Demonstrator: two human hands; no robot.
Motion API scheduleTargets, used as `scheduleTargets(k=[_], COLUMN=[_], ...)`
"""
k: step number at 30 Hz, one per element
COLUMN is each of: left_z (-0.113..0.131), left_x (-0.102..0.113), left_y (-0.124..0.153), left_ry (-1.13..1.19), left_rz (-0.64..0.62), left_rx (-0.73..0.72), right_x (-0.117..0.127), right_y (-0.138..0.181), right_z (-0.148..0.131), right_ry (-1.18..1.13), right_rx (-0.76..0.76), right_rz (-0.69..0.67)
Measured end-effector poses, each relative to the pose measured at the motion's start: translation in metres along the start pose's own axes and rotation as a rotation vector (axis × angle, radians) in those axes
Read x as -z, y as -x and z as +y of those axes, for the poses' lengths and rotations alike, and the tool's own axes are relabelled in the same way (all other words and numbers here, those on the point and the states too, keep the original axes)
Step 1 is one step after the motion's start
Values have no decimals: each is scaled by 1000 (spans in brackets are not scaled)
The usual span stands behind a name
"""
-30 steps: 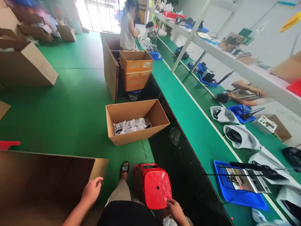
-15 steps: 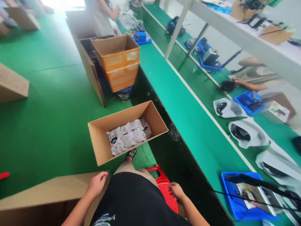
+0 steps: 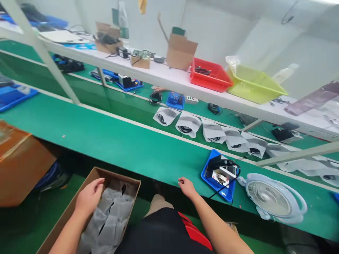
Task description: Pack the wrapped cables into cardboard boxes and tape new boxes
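Observation:
My left hand [image 3: 89,196] hovers open over an open cardboard box [image 3: 66,216] on the floor, its fingers near the far rim. Inside the box lie several white foam pouches [image 3: 109,218] with black parts in them. My right hand [image 3: 186,187] rests empty, fingers loosely curled, at the near edge of the green bench [image 3: 127,144]. A red stool [image 3: 196,235] shows under my legs.
A blue tray [image 3: 209,178] with a device and cable lies right of my right hand, and a white fan [image 3: 275,198] lies beyond it. A row of white pouches [image 3: 212,129] sits on the far belt. Above, a white shelf [image 3: 164,77] carries red and yellow-green bins. An orange box [image 3: 18,165] stands at left.
The view has swung from along the aisle to facing the bench. My left hand went from the big carton's edge to above the pouch box; my right hand left the stool for the bench edge.

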State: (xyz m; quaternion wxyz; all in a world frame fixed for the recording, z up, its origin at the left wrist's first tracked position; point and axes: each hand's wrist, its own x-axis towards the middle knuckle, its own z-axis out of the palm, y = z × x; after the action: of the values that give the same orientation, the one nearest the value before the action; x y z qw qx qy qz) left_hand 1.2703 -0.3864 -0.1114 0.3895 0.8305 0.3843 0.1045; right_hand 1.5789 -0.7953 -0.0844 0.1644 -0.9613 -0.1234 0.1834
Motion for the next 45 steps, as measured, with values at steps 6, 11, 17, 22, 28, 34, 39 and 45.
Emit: scheduleTargets(k=[6, 11, 17, 22, 28, 34, 39, 45], left_z=[181, 322, 375, 358, 362, 371, 335, 213], left_x=[-103, -179, -251, -289, -303, -271, -202, -78], left_y=[-162, -319, -452, -485, -489, -450, -348, -118], left_ry=[-185, -393, -553, -652, -681, -643, -293, 395], left_rz=[-225, -301, -357, -365, -372, -352, -255, -185], left_rx=[-477, -740, -734, -735, -884, -870, -591, 27], right_x=[85, 175, 174, 146, 152, 164, 198, 180], right_y=[-157, -307, -394, -420, -442, -430, -382, -221], right_z=[-13, -57, -80, -71, -79, -99, -113, -130], right_ry=[41, 213, 485, 601, 652, 698, 384, -575], right_rx=[-50, 90, 161, 140, 196, 261, 221, 158], right_rz=[213, 425, 140, 90, 16, -37, 84, 11])
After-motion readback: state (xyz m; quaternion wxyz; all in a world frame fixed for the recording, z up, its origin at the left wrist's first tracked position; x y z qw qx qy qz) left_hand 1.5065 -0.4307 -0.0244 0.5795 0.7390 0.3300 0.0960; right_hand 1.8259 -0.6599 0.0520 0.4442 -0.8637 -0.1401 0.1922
